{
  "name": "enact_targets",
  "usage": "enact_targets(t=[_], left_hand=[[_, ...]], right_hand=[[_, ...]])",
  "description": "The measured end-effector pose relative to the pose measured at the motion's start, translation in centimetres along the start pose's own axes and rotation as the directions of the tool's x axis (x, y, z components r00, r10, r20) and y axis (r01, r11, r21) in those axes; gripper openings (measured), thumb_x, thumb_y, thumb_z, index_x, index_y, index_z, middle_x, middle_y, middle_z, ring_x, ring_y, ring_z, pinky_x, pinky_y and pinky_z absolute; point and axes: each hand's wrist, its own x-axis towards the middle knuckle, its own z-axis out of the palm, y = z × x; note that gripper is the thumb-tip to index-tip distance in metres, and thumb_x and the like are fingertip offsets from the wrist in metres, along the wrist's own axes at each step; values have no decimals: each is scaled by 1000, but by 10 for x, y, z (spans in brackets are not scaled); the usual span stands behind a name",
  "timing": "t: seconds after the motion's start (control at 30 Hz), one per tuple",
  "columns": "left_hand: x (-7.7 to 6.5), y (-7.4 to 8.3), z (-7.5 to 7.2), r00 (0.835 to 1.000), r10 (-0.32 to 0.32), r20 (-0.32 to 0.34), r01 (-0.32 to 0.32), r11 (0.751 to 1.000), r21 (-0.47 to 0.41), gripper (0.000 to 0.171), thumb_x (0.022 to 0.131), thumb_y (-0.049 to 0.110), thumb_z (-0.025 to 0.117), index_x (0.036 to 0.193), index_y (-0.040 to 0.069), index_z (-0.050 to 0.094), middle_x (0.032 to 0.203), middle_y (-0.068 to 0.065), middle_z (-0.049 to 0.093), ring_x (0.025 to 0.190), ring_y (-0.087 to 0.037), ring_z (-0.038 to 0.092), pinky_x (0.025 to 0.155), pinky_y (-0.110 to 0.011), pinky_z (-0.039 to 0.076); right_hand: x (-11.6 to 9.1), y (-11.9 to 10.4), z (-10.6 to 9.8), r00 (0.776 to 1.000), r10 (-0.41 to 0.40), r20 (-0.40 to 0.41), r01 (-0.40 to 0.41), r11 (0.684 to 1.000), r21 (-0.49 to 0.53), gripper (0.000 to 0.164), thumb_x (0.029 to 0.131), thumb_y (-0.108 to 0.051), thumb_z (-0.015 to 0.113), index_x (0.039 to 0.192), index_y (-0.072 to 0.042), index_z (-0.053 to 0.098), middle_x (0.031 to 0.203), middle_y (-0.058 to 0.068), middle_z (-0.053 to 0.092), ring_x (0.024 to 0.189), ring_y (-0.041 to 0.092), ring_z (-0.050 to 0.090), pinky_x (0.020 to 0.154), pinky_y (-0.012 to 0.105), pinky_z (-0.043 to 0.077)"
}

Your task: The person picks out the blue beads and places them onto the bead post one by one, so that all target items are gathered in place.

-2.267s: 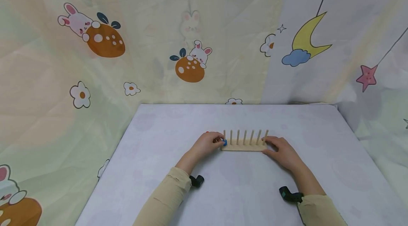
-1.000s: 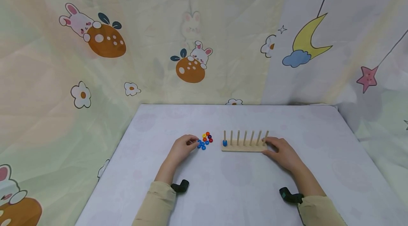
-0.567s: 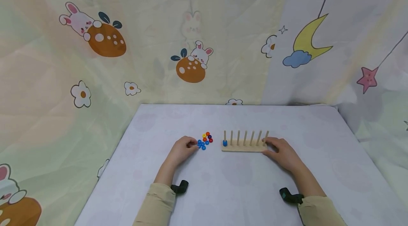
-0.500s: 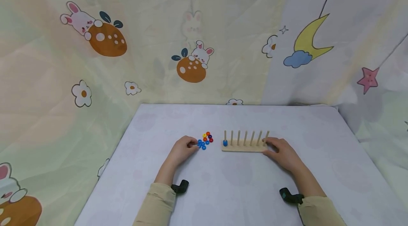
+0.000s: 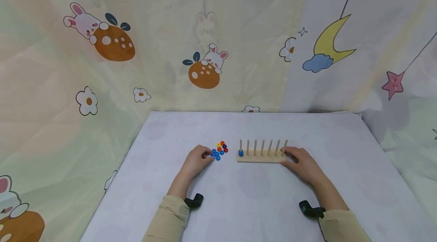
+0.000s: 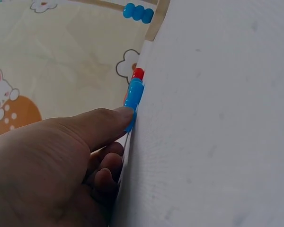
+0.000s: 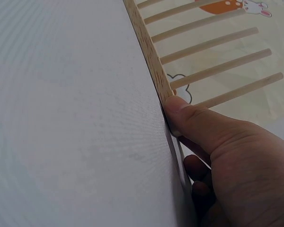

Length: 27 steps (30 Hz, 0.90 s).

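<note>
Table edges: the white tabletop (image 5: 239,204) ends at a patterned backdrop (image 5: 153,63) along its far side; the board sits nearer that far edge than the bottom of the head view, well apart from both side edges.
Room: a short strip of tabletop separates the loose beads (image 5: 217,154) from the board's left end; a broad stretch lies between the two forearms.
Board's lie: the wooden peg board (image 5: 261,159) rests flat, its long axis running left to right, roughly parallel to the far edge; seven pegs (image 5: 263,147) in one row point up.
Leftmost peg: three blue beads (image 5: 241,153) sit stacked at its foot.
Right hand: the right hand (image 5: 302,161) grips the board's right end, thumb on the front edge.
Left hand: the left hand (image 5: 197,161) has its thumb on loose blue beads, other fingers curled; I cannot tell whether it pinches one.
Loose colours: blue nearest the left hand; red, orange, yellow and dark purple beyond.
</note>
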Motion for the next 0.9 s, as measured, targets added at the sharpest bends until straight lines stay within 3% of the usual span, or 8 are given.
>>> enact_targets(t=[0.53, 0.9], left_hand=[[-2, 1, -3, 1000, -7, -17, 7, 1000, -5, 20, 90, 32, 73, 105, 18, 70, 92, 4, 62, 82, -13, 54, 74, -30, 46], [2, 3, -9, 1000, -28, 1, 28, 999, -44, 20, 93, 34, 69, 109, 22, 69, 92, 8, 68, 80, -10, 59, 73, -30, 52]], right_hand=[[1, -2, 0, 1000, -19, -17, 19, 1000, 7, 51, 90, -40, 71, 134, -15, 59, 141, 14, 56, 123, 36, 49, 102, 59, 39], [-1, -2, 0, 1000, -15, -21, 15, 1000, -4, 53, 91, -39, 70, 135, -12, 58, 143, 15, 54, 126, 39, 48, 103, 60, 38]])
